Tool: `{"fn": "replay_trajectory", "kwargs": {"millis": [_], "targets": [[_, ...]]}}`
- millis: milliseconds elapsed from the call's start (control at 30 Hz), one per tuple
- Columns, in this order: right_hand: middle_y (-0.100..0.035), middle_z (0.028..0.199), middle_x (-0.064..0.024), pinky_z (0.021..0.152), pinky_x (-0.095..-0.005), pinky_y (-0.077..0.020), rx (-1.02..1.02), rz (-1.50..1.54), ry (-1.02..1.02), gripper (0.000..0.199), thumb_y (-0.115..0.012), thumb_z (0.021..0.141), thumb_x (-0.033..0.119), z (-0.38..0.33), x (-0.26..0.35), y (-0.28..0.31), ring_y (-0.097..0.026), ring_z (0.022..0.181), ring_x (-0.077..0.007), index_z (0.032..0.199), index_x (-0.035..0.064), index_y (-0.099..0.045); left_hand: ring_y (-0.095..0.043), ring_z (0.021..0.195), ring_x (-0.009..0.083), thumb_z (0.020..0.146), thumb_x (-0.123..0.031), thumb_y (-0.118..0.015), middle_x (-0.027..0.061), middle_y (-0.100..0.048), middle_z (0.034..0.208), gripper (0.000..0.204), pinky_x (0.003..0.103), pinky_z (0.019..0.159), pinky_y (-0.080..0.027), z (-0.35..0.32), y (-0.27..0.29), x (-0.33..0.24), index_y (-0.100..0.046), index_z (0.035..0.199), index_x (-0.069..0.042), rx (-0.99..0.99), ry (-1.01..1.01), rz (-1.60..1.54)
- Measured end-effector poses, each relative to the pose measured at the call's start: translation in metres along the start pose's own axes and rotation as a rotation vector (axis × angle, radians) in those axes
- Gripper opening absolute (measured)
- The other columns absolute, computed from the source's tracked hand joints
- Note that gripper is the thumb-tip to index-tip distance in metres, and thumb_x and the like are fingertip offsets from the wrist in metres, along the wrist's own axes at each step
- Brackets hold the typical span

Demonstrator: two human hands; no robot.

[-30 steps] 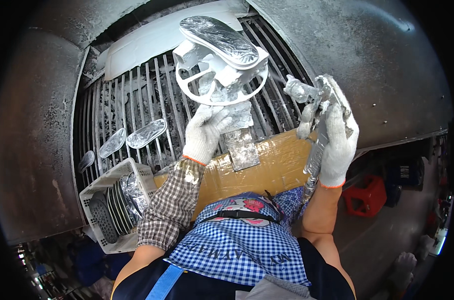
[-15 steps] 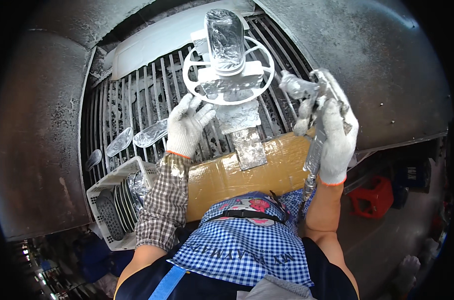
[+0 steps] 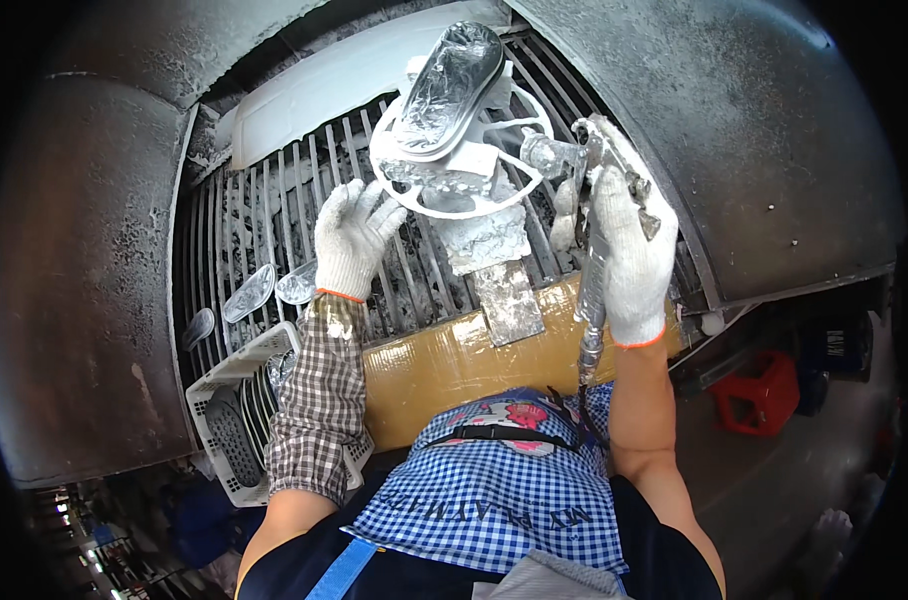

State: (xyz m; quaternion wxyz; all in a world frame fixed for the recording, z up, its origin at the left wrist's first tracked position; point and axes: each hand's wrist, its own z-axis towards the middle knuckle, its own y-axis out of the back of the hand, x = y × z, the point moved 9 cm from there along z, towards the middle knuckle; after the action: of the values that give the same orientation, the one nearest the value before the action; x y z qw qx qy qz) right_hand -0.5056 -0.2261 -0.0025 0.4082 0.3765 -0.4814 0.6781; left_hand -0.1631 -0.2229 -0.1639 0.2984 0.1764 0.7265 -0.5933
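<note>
A shoe sole with a shiny, film-like dark top and a white edge rests tilted on a white-coated wheel-shaped turntable. My left hand, in a white knitted glove, is beside the wheel's near-left rim with fingers apart, holding nothing; whether a fingertip touches the rim I cannot tell. My right hand, gloved too, is wrapped round a spray gun. The gun's nozzle, crusted with silvery residue, points left at the wheel's right side, close to the rim. A hose drops from its grip.
Foil-like shoe-shaped pieces lie on the slatted metal grate at left. A white plastic basket with more soles stands by my left forearm. A tape-covered brown board runs along the front. Metal walls flank the grate.
The wheel and sole have turned, so the sole now leans toward the upper right. My right hand brought the spray gun leftward, nearer the wheel. My left hand shifted slightly left.
</note>
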Motion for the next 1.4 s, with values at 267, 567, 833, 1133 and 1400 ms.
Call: {"fn": "replay_trajectory", "kwargs": {"millis": [267, 567, 833, 1133, 1400], "targets": [[-0.069, 0.094, -0.0037, 0.062, -0.0222, -0.0528, -0.049, 0.07, 0.021, 0.044, -0.061, 0.111, 0.015, 0.012, 0.001, 0.003, -0.062, 0.073, -0.0058, 0.151, -0.0027, -0.055, -0.069, 0.117, 0.0426, 0.106, -0.032, -0.061, 0.0235, -0.067, 0.128, 0.028, 0.054, 0.096, -0.061, 0.011, -0.008, -0.012, -0.064, 0.114, -0.005, -0.013, -0.042, -0.004], [-0.073, 0.109, -0.0097, 0.065, -0.0215, -0.0543, -0.096, 0.027, 0.11, 0.049, -0.059, 0.112, 0.015, 0.018, 0.018, 0.007, -0.062, 0.08, -0.0058, 0.156, -0.0044, -0.049, -0.071, 0.114, 0.039, 0.108, -0.025, -0.054, 0.0235, -0.071, 0.121, 0.023, 0.052, 0.094, -0.062, 0.005, 0.016, 0.001, -0.063, 0.102, -0.005, -0.195, -0.054, 0.022], [-0.073, 0.111, -0.0081, 0.07, -0.0233, -0.0549, 0.09, -0.006, -0.074, 0.046, -0.059, 0.111, 0.014, 0.006, 0.008, -0.049, -0.065, 0.087, -0.0072, 0.153, -0.0064, -0.053, -0.067, 0.112, 0.0383, 0.098, -0.013, -0.06, 0.0203, -0.067, 0.122, 0.032, 0.053, 0.097, -0.059, -0.028, 0.004, 0.067, -0.059, 0.127, 0.001, -0.2, 0.123, -0.183], [-0.071, 0.102, -0.0039, 0.07, -0.0224, -0.0542, 0.0, -0.062, 0.037, 0.047, -0.059, 0.111, 0.013, 0.028, 0.006, -0.04, -0.063, 0.081, -0.0053, 0.154, -0.0053, -0.053, -0.063, 0.126, 0.0451, 0.097, -0.013, -0.058, 0.0285, -0.061, 0.138, 0.054, 0.059, 0.111, -0.054, -0.032, -0.021, 0.074, -0.052, 0.145, 0.008, -0.1, 0.131, -0.235], [-0.069, 0.097, -0.0049, 0.065, -0.0234, -0.0539, -0.015, 0.028, 0.006, 0.05, -0.059, 0.112, 0.015, 0.031, 0.003, -0.029, -0.063, 0.077, -0.0075, 0.157, -0.0039, -0.048, -0.063, 0.127, 0.0443, 0.096, -0.014, -0.059, 0.0295, -0.062, 0.14, 0.059, 0.058, 0.113, -0.053, -0.032, -0.024, 0.057, -0.05, 0.149, 0.01, -0.045, 0.092, -0.208]]}}
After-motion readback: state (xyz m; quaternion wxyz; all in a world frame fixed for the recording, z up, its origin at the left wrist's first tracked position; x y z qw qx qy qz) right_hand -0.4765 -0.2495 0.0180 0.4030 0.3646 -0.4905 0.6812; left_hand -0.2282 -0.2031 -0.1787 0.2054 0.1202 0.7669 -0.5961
